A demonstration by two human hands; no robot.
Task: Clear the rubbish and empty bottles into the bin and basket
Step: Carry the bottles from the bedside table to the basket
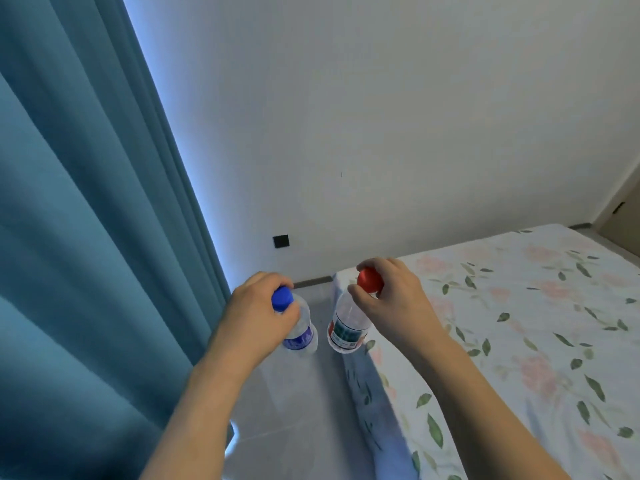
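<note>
Here the clear plastic bottle with a red cap [347, 325] hangs below the right hand [391, 292], fingers pinching its cap; the clear blue-capped bottle [300, 327] hangs under the left hand [258, 306], fingers curled round its neck, likely for carrying upright. No bin or basket shows.

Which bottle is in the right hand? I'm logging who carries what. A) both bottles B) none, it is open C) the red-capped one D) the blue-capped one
C: the right hand grips the red cap of the red-capped bottle, while the left hand holds the blue-capped bottle by its neck.
</note>
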